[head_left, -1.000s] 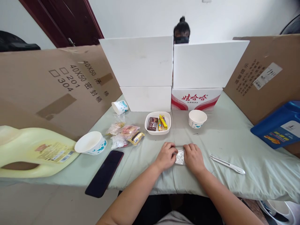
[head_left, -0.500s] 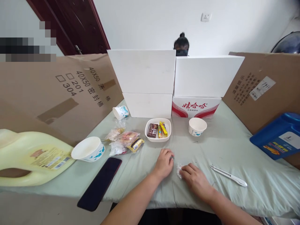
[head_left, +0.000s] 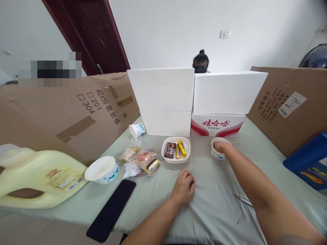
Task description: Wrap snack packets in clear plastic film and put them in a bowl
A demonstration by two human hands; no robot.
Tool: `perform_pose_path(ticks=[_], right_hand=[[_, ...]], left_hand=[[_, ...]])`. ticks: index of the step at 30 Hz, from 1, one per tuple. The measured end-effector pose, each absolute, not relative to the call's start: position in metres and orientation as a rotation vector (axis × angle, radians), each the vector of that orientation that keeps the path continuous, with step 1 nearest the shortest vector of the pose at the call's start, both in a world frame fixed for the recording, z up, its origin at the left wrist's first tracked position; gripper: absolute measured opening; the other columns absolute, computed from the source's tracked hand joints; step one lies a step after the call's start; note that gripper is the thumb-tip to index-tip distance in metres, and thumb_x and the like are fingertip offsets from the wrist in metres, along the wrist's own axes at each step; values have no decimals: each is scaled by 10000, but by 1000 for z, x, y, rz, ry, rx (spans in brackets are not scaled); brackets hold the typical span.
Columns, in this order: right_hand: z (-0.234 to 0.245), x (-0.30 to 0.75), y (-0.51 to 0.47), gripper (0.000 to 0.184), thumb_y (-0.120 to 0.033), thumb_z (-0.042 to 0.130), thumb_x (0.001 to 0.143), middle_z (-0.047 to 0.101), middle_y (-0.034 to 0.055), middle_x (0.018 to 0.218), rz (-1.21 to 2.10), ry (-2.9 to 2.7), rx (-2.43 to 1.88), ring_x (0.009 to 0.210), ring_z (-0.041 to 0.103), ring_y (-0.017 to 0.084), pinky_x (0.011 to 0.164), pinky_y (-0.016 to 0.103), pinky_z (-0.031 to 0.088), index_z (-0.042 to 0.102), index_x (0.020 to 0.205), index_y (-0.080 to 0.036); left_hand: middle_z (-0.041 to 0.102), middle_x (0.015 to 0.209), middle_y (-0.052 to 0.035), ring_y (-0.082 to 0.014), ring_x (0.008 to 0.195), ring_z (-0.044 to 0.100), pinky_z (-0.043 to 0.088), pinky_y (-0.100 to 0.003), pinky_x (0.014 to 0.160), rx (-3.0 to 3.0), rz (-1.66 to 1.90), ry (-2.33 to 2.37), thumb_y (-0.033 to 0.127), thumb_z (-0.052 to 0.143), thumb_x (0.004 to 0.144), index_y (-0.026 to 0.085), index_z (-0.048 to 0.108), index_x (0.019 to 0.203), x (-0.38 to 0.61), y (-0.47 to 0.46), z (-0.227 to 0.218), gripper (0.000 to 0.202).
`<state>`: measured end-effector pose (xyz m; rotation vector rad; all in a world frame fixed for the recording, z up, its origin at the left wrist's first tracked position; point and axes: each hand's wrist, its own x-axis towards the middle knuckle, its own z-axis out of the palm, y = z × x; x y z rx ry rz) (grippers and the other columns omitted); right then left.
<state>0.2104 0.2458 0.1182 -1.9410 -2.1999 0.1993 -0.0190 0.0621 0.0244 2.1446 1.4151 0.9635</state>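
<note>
My right hand (head_left: 221,146) reaches down into the small white paper bowl (head_left: 218,155) with a blue pattern. The bowl's wall hides its fingers, and whatever they may hold. On the cloth in front of me rests my left hand (head_left: 184,188), its fingers curled around a small dark thing that I cannot make out. Beyond it stands a white dish (head_left: 176,161) holding a brown cocoa packet (head_left: 170,150) and yellow-wrapped sweets (head_left: 181,148). A white box cutter (head_left: 244,199) lies partly behind my right forearm.
Left of the dish are several snack packets (head_left: 144,158), a tipped paper cup (head_left: 138,130), a larger paper bowl (head_left: 102,170), a phone (head_left: 111,210) and a yellow jug (head_left: 51,177). White boxes (head_left: 163,90) stand behind, cardboard (head_left: 102,112) at the sides. A blue jug (head_left: 309,160) is at right; a person sits beyond.
My right hand has gone from the crumpled clear plastic on the cloth, forward and right into the small bowl. That plastic no longer shows there. My left hand stays curled; the view has tilted up.
</note>
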Motion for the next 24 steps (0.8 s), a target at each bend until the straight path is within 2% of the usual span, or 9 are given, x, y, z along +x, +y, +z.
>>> perform_pose_path(ticks=[5, 8, 12, 14, 16, 18, 20, 21, 24], right_hand=[[110, 210, 249, 356, -369, 573, 911, 580, 79, 1198, 556, -2377, -2122, 1004, 600, 199, 841, 411, 524, 551, 1207, -171], [119, 214, 247, 351, -369, 574, 911, 585, 75, 1187, 623, -2447, -2130, 993, 603, 196, 833, 405, 527, 555, 1200, -169], [143, 217, 231, 292, -340, 553, 920, 610, 90, 1150, 475, -2410, -2079, 985, 606, 206, 836, 388, 511, 591, 1142, -154], [151, 219, 209, 264, -297, 485, 937, 629, 118, 1141, 348, -2350, -2025, 1007, 605, 233, 840, 376, 487, 608, 1119, -150], [147, 227, 176, 281, -294, 425, 936, 658, 106, 1114, 288, -2318, -1950, 990, 617, 240, 807, 356, 481, 621, 1102, -177], [126, 244, 136, 258, -335, 446, 905, 694, 58, 1041, 324, -2351, -1851, 907, 644, 217, 748, 329, 496, 655, 1011, -227], [90, 274, 97, 281, -426, 482, 869, 708, 50, 1023, 275, -2368, -1611, 940, 648, 238, 793, 366, 507, 680, 973, -258], [67, 293, 79, 311, -483, 504, 847, 710, 49, 1027, 200, -2351, -1535, 971, 644, 255, 832, 397, 504, 686, 986, -273], [0, 351, 37, 360, -570, 545, 795, 718, 49, 999, -56, -2236, -1433, 917, 663, 276, 782, 433, 528, 697, 987, -306]], left_hand=[[579, 934, -60, -231, 956, 502, 465, -386, 856, 2147, 969, 1415, 55, 562, 688, 197, 611, 793, -18, 62, 24, 184], [579, 920, -61, -229, 946, 505, 470, -382, 844, 2149, 974, 1430, 63, 559, 692, 198, 614, 777, -18, 64, 22, 169], [587, 901, -67, -233, 935, 516, 474, -388, 842, 2158, 995, 1427, 75, 572, 689, 194, 608, 761, -18, 65, 19, 144], [594, 911, -69, -225, 920, 535, 484, -387, 835, 2135, 1062, 1381, 75, 553, 700, 191, 606, 803, -19, 62, 21, 164], [595, 952, -73, -209, 916, 558, 496, -380, 830, 2105, 1204, 1301, 75, 504, 736, 191, 599, 880, -22, 55, 28, 208], [589, 1007, -78, -205, 951, 569, 496, -387, 852, 2116, 1358, 1248, 91, 467, 776, 201, 588, 950, -32, 46, 40, 238], [583, 1055, -83, -224, 1019, 558, 472, -424, 909, 2194, 1445, 1303, 116, 471, 794, 217, 585, 998, -50, 37, 54, 255], [580, 1088, -86, -239, 1063, 546, 449, -449, 946, 2245, 1447, 1377, 120, 480, 793, 225, 583, 1033, -64, 34, 61, 282], [521, 1280, -107, -302, 1259, 438, 323, -532, 1066, 2340, 1321, 1762, 115, 515, 769, 240, 532, 1214, -116, 37, 78, 462]])
